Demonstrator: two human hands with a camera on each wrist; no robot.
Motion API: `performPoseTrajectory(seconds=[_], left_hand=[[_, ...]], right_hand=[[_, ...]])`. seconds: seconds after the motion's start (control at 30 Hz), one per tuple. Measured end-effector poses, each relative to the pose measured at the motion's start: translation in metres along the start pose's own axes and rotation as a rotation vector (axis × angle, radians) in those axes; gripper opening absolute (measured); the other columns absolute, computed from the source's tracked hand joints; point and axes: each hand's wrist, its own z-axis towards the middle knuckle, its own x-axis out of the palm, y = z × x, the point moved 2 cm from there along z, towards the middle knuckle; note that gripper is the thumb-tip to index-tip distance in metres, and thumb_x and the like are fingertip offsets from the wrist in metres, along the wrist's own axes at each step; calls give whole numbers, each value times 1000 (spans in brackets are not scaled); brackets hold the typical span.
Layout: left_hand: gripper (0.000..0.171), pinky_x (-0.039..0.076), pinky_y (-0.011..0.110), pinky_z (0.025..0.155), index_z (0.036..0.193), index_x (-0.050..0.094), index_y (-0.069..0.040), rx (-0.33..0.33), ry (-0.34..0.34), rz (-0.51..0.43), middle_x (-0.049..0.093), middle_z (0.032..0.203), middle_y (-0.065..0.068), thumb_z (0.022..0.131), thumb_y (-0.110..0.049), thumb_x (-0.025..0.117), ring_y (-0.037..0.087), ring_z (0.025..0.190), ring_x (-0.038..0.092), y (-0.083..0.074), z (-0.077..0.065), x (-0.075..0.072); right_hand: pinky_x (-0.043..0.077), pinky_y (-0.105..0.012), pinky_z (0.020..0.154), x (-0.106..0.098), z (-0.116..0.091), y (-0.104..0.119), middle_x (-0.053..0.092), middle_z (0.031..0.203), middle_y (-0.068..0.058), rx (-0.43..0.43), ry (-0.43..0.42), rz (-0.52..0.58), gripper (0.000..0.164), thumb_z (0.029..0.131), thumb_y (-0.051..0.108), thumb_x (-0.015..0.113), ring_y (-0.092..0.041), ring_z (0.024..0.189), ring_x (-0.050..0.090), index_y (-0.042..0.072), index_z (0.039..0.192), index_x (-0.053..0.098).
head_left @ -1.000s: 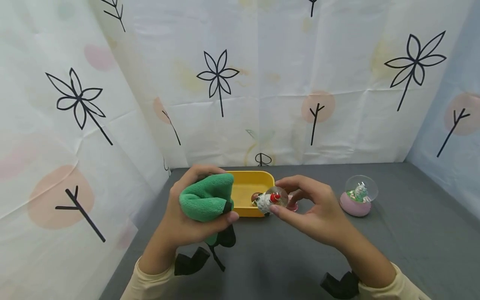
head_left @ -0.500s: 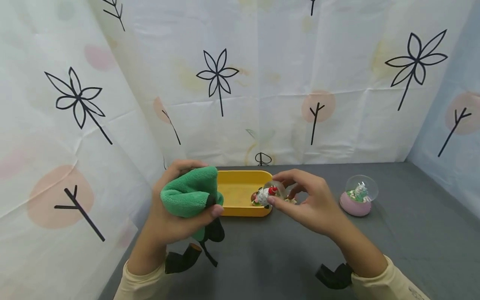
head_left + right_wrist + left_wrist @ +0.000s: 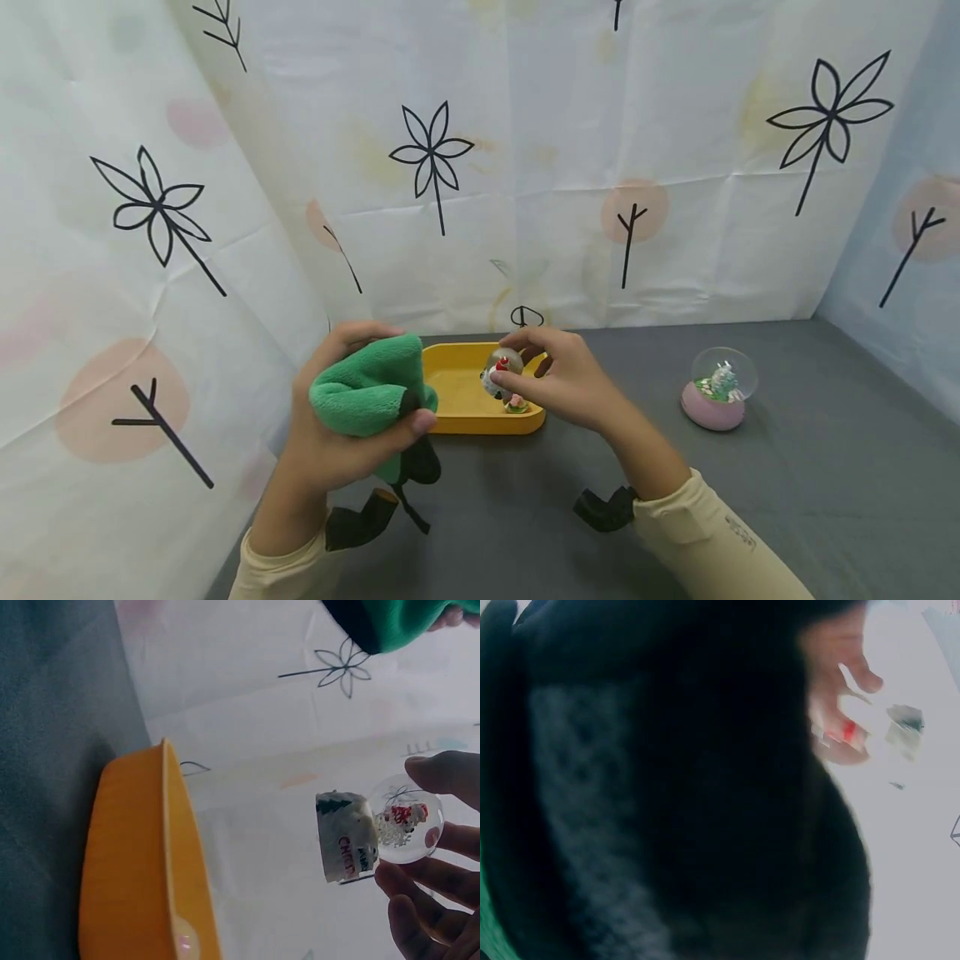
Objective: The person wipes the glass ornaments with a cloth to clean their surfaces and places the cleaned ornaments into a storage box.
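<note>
Pinches white-based snow globe (image 3: 346, 836) in right hand (image 3: 566, 385), above yellow tray (image 3: 480, 424) near far edge of gray tabletop (image 3: 810, 467); grips bunched green plush cloth (image 3: 367, 387) in left hand (image 3: 330, 446).

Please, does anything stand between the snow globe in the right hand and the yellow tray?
Nothing visible stands between the snow globe and the yellow tray. Inside the tray's right end, though, is a pink ornament, which could perhaps be touched during lowering.
</note>
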Motion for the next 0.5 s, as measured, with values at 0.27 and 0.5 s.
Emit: performPoseTrajectory(seconds=[0.27, 0.5], left_hand=[[70, 57, 22, 82, 120, 57, 22, 6, -23, -4, 73, 107, 10, 76, -16, 97, 14, 85, 66, -3, 0, -6], [71, 57, 21, 84, 119, 57, 22, 12, -26, 11, 72, 107, 11, 75, -16, 97, 14, 86, 67, -6, 2, -8]], right_hand=[[62, -33, 70, 32, 21, -23, 74, 113, -3, 108, 92, -39, 40, 95, 30, 82, -21, 98, 71, 15, 130, 72], [59, -44, 89, 53, 26, -41, 76, 117, 0, 82, 147, -259, 36, 96, 36, 81, -29, 115, 70, 16, 126, 75]])
